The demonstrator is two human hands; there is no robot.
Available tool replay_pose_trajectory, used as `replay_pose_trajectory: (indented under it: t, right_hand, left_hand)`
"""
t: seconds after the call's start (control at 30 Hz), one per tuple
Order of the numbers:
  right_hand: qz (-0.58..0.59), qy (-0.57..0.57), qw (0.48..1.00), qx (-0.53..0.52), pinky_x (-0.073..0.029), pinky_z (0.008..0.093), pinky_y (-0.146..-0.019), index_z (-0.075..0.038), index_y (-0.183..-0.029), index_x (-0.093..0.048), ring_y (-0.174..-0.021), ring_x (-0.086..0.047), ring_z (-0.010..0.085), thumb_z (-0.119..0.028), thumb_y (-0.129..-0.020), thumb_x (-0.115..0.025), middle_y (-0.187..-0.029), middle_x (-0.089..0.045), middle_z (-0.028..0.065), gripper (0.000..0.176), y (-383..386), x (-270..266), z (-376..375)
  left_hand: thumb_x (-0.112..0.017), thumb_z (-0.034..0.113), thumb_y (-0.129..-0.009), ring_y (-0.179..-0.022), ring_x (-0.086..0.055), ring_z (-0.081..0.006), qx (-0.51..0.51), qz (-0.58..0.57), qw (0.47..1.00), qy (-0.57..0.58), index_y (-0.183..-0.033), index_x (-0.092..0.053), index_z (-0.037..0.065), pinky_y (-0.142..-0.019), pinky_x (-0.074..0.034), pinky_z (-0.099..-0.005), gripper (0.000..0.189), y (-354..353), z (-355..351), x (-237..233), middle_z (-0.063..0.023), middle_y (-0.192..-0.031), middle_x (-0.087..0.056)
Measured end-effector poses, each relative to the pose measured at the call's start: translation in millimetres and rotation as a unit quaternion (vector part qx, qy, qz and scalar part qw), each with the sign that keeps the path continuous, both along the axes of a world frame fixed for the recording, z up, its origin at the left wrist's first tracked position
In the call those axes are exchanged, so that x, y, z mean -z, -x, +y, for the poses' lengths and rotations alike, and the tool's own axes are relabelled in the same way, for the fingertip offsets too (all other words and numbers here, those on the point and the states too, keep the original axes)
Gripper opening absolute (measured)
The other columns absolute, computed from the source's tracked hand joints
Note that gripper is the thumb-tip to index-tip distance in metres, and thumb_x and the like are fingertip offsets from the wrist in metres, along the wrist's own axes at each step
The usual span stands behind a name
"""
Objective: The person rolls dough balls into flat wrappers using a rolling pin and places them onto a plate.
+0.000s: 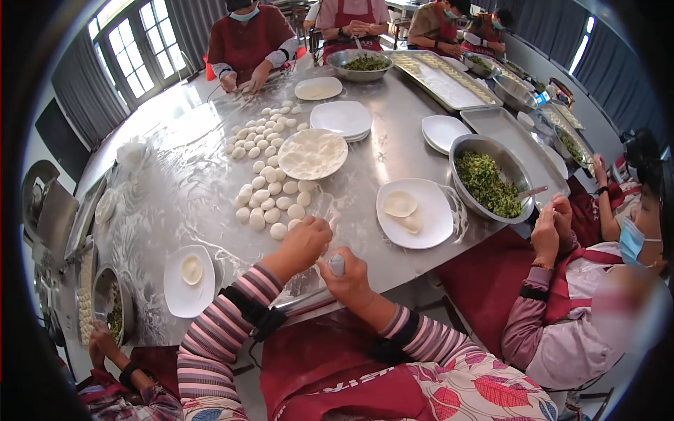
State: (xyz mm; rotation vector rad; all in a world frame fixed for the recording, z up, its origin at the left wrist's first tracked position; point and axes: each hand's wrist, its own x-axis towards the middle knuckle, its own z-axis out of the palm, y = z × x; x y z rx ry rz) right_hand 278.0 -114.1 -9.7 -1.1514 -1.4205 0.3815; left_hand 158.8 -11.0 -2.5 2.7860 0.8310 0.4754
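At the near edge of the steel table, my right hand is wrapped around a rolling pin; only its pale round end shows above the fist. Close beside it, my left hand is closed, fingers bent down at the floured tabletop. Whatever those fingers hold is hidden beneath them. Just beyond lie several small dough pieces, white and rounded. To the right, a square white plate bears rolled dough wrappers. Another white plate, with a single wrapper, sits to the left.
A plate of flour stands behind the dough, near stacked plates. At right is a metal bowl of chopped green filling, beside a metal tray. Co-workers work around the table; one person sits close on my right.
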Motion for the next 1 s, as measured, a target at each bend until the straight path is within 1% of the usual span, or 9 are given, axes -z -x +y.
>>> replay_pose_trajectory:
  t: [0.1, 0.2, 0.27, 0.43, 0.5, 0.63, 0.77, 0.87, 1.0]
  right_hand:
    - [0.017, 0.003, 1.000, -0.001, -0.045, 0.0374, -0.049, -0.004, -0.081, -0.050, -0.055, -0.057, 0.0341, -0.008, -0.074, -0.068, -0.062, -0.055, 0.0153, 0.020, 1, -2, -1]
    - [-0.006, 0.002, 1.000, 0.021, -0.045, 0.0362, -0.048, -0.005, -0.079, -0.050, -0.053, -0.057, 0.0316, -0.008, -0.074, -0.069, -0.061, -0.054, 0.0144, 0.020, 4, 0, -2]
    - [-0.010, 0.008, 1.000, 0.003, -0.044, 0.0351, -0.047, -0.005, -0.077, -0.050, -0.051, -0.056, 0.0294, -0.008, -0.073, -0.070, -0.058, -0.053, 0.0133, 0.020, 5, 3, -3]
    - [-0.059, -0.011, 0.998, 0.003, -0.043, 0.0344, -0.045, -0.005, -0.078, -0.050, -0.048, -0.056, 0.0275, -0.008, -0.070, -0.072, -0.055, -0.053, 0.0129, 0.023, 7, -16, 6]
    - [-0.064, -0.034, 0.997, 0.006, -0.043, 0.0349, -0.045, -0.005, -0.079, -0.050, -0.049, -0.057, 0.0284, -0.008, -0.070, -0.071, -0.056, -0.053, 0.0135, 0.023, 16, -18, 25]
    - [-0.050, -0.042, 0.997, 0.030, -0.044, 0.0366, -0.047, -0.002, -0.082, -0.051, -0.051, -0.058, 0.0317, -0.009, -0.071, -0.071, -0.056, -0.055, 0.0158, 0.024, 32, 9, 78]
    - [-0.095, -0.032, 0.994, 0.046, -0.043, 0.0376, -0.047, -0.001, -0.085, -0.050, -0.050, -0.057, 0.0324, -0.008, -0.071, -0.070, -0.058, -0.055, 0.0173, 0.026, 22, 12, 62]
    - [-0.087, -0.018, 0.996, 0.025, -0.042, 0.0368, -0.045, -0.001, -0.086, -0.049, -0.047, -0.053, 0.0306, -0.008, -0.070, -0.071, -0.057, -0.052, 0.0150, 0.027, 9, 21, 41]
    - [-0.082, -0.020, 0.995, 0.052, -0.042, 0.0417, -0.048, 0.000, -0.086, -0.050, -0.054, -0.056, 0.0380, -0.009, -0.072, -0.069, -0.060, -0.055, 0.0195, 0.025, 28, 12, 65]
  left_hand:
    - [-0.062, 0.010, -0.068, -0.091, -0.051, -0.0302, -0.023, 0.036, 0.999, -0.014, -0.084, -0.054, 0.007, -0.073, -0.044, -0.0404, 0.019, 8, -11, 1, -0.0106, -0.090, -0.054]
    - [-0.065, 0.011, -0.068, -0.084, -0.054, -0.0313, -0.109, 0.028, 0.994, 0.007, -0.086, -0.052, 0.005, -0.068, -0.044, -0.0412, 0.022, 29, -22, 6, -0.0118, -0.084, -0.056]
    - [-0.068, 0.014, -0.068, -0.074, -0.057, -0.0322, -0.201, -0.078, 0.968, 0.129, -0.084, -0.052, 0.004, -0.063, -0.045, -0.0403, 0.025, 47, -23, 9, -0.0138, -0.076, -0.058]
    - [-0.069, 0.011, -0.068, -0.066, -0.061, -0.0227, -0.264, -0.137, 0.923, 0.246, -0.076, -0.059, 0.001, -0.060, -0.047, -0.0326, 0.017, 88, -30, 21, -0.0122, -0.069, -0.061]
    - [-0.067, 0.009, -0.068, -0.065, -0.060, -0.0179, -0.276, -0.138, 0.904, 0.296, -0.076, -0.062, 0.001, -0.061, -0.047, -0.0308, 0.013, 91, -35, 19, -0.0103, -0.070, -0.063]
    - [-0.066, 0.011, -0.070, -0.065, -0.061, -0.0168, -0.239, -0.148, 0.894, 0.349, -0.082, -0.064, 0.000, -0.061, -0.048, -0.0300, 0.016, 80, -32, 17, -0.0103, -0.071, -0.064]
    - [-0.063, 0.011, -0.072, -0.064, -0.061, -0.0175, -0.235, -0.125, 0.911, 0.314, -0.080, -0.063, -0.001, -0.060, -0.047, -0.0302, 0.015, 80, -33, 19, -0.0103, -0.070, -0.063]
    - [-0.061, 0.011, -0.072, -0.064, -0.061, -0.0188, -0.281, -0.173, 0.881, 0.338, -0.079, -0.063, -0.001, -0.060, -0.047, -0.0312, 0.013, 91, -41, 29, -0.0114, -0.070, -0.063]
    - [-0.060, 0.012, -0.072, -0.067, -0.062, -0.0227, -0.261, -0.103, 0.905, 0.320, -0.080, -0.062, 0.000, -0.062, -0.047, -0.0343, 0.015, 84, -52, 16, -0.0146, -0.075, -0.064]
